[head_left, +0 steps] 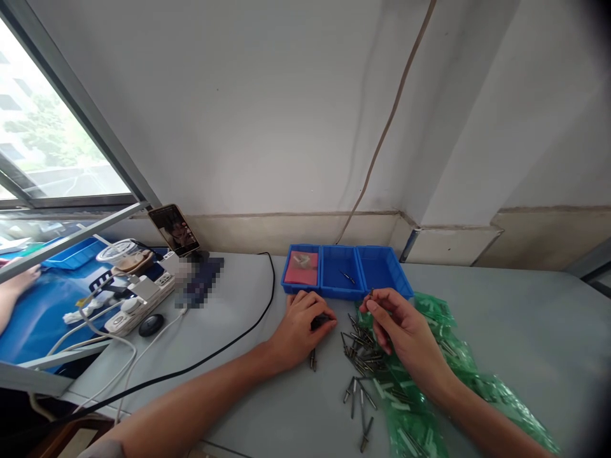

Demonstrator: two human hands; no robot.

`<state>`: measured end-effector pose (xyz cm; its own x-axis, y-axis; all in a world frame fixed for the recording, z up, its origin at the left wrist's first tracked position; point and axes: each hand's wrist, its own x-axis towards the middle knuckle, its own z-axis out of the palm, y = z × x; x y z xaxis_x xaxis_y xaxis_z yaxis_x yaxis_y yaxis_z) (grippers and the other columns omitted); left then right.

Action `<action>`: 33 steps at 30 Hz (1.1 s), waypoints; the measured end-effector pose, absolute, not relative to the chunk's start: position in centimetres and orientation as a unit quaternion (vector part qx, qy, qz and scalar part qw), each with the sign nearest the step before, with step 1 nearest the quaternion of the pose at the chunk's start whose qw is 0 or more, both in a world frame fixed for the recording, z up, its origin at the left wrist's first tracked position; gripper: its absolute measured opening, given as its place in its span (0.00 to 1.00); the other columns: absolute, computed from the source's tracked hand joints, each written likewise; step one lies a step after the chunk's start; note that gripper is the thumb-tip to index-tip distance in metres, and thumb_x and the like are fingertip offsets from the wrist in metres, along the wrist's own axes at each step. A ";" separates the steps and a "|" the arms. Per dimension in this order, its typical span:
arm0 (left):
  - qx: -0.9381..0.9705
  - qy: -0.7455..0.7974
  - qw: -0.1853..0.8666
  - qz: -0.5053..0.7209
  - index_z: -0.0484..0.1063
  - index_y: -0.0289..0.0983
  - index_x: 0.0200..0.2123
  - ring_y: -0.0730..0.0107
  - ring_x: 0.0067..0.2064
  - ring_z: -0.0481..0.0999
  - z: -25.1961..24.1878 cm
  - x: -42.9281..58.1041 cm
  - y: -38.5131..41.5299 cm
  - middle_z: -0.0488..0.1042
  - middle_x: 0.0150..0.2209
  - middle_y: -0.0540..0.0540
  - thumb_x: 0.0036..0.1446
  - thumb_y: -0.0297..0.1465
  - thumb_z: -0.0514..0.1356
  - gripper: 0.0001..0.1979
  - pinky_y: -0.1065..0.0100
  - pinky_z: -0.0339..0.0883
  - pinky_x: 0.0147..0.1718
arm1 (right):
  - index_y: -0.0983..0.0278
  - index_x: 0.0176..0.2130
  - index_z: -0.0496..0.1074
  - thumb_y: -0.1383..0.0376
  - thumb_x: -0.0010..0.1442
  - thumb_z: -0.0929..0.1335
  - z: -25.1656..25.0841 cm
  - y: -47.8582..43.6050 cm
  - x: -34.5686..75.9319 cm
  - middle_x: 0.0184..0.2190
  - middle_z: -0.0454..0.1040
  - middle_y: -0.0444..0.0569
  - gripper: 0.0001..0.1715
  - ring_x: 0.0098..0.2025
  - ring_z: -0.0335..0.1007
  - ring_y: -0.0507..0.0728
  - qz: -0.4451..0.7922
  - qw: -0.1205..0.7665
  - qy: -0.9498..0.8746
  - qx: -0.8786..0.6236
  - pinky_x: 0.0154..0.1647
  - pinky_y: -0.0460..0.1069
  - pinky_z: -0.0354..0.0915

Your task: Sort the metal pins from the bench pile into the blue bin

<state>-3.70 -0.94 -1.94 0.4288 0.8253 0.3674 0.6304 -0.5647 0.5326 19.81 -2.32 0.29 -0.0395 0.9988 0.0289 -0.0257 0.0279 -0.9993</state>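
Observation:
My left hand (301, 327) rests on the grey table, its fingers curled around some dark metal pins (321, 322). Just below its palm, slim metal pins (312, 360) show against the tabletop. Thumb and forefinger of my right hand (400, 326) are pinched on a small metal pin, of which only a tip (371, 293) is visible, close to the front wall of a blue three-compartment tray (340, 294). Between the hands lies a loose heap of metal pins (365, 356), with several more pins (363, 407) nearer me. One pin (348, 277) lies in the tray's middle compartment.
Green plastic bags (422, 407) with pins inside lie under and beside my right forearm. The tray's left compartment holds a red card (300, 272) with a small clear bag. A black cable (233, 337), power strip (138, 308) and propped phone (174, 229) are at left.

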 end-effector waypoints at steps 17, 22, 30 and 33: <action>0.821 0.434 0.176 0.326 0.79 0.42 0.43 0.60 0.49 0.72 -1.8 -3.6 -0.9 0.77 0.44 0.48 0.70 0.31 0.67 0.00 0.57 0.59 0.51 | 0.57 0.40 0.77 0.47 0.69 0.71 -0.1 -3.1 20.0 0.27 0.71 0.44 0.17 0.24 0.64 0.54 0.394 0.469 -0.621 -0.489 0.25 0.50 0.65; 0.821 0.435 0.176 0.324 0.79 0.42 0.43 0.59 0.49 0.71 -1.9 -3.6 -0.9 0.77 0.44 0.47 0.69 0.30 0.67 0.00 0.57 0.59 0.51 | 0.60 0.45 0.77 0.41 0.65 0.72 -0.2 -2.8 19.7 0.29 0.74 0.45 0.27 0.20 0.61 0.51 0.518 0.475 -0.537 -0.466 0.16 0.46 0.62; 0.823 0.436 0.169 0.322 0.79 0.41 0.42 0.60 0.49 0.73 -1.9 -3.6 -0.9 0.77 0.44 0.47 0.70 0.31 0.66 0.02 0.57 0.60 0.50 | 0.62 0.42 0.77 0.40 0.62 0.75 0.2 -2.7 19.6 0.33 0.75 0.47 0.29 0.20 0.60 0.48 0.554 0.489 -0.503 -0.448 0.14 0.44 0.61; 0.824 0.437 0.167 0.321 0.79 0.41 0.42 0.60 0.48 0.73 -2.0 -3.6 -0.8 0.78 0.44 0.47 0.70 0.32 0.66 0.03 0.57 0.60 0.50 | 0.61 0.43 0.77 0.42 0.62 0.76 0.3 -2.6 19.7 0.34 0.74 0.46 0.27 0.21 0.60 0.48 0.581 0.492 -0.479 -0.437 0.14 0.43 0.61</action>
<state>-3.58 -0.83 -1.96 0.4121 0.8267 0.3831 0.6127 -0.5626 0.5551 19.70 -2.62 0.26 -0.1335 0.9904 -0.0365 -0.1519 -0.0568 -0.9868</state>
